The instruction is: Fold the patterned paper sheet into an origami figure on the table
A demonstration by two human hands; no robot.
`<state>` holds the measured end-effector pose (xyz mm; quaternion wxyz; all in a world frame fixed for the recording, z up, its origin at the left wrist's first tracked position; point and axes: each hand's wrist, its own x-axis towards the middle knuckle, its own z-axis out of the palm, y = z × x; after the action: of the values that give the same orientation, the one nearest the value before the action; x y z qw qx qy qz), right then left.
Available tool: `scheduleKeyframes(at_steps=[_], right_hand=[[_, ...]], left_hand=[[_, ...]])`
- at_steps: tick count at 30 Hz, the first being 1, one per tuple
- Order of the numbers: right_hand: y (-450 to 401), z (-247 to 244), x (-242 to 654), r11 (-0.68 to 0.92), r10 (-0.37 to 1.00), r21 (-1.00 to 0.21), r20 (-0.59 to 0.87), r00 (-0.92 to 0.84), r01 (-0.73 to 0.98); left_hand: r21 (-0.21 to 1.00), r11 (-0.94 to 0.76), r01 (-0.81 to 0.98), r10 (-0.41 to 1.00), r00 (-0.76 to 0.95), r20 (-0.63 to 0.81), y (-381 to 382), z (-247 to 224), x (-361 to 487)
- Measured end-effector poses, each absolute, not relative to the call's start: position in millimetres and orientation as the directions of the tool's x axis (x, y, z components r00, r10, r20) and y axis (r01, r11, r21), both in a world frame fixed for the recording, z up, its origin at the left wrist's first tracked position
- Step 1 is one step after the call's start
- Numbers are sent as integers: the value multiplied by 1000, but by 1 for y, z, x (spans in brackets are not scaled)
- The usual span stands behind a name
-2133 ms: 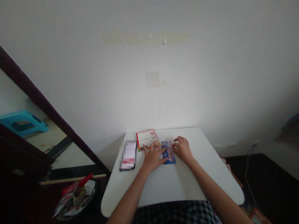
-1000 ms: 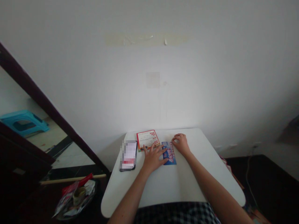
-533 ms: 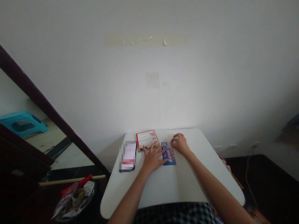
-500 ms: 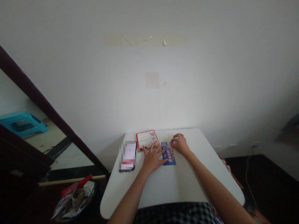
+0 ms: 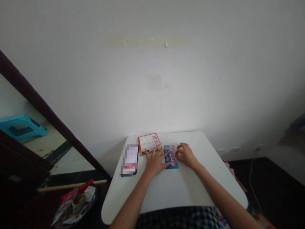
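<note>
A small blue printed card [image 5: 173, 163] with large pink and white lettering lies flat on the white table [image 5: 166, 190]. My left hand [image 5: 154, 163] rests with spread fingers, its thumb and some fingertips on the card's left side. Other fingertips of that hand reach the lower edge of a red-bordered white leaflet [image 5: 149, 142]. At the card's right edge, my right hand [image 5: 187, 155] has its fingers bent inward, thumb and forefinger close together on the edge. Exactly what those fingertips pinch is too small to see clearly.
A phone [image 5: 130, 160] with a blurred screen lies at the table's left side. On the floor at lower left stands a filled waste bin [image 5: 78, 203]. A blue plastic stool [image 5: 23, 125] shows beyond the dark frame [image 5: 47, 108]. The wall [image 5: 162, 108] rises behind the table.
My right hand has slid a little toward me along the card's right edge, from near its upper corner. My left hand stays in place on the card.
</note>
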<state>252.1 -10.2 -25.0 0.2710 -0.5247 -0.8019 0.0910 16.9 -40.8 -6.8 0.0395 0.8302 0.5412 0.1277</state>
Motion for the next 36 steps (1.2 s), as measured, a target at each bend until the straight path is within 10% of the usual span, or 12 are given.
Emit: scheduleKeyframes(at_steps=[36], right_hand=[[-62,-36,256,469,877,-558,385,-287,685]], left_hand=[[198,-424,884,902,391,186,-40,-6,16]])
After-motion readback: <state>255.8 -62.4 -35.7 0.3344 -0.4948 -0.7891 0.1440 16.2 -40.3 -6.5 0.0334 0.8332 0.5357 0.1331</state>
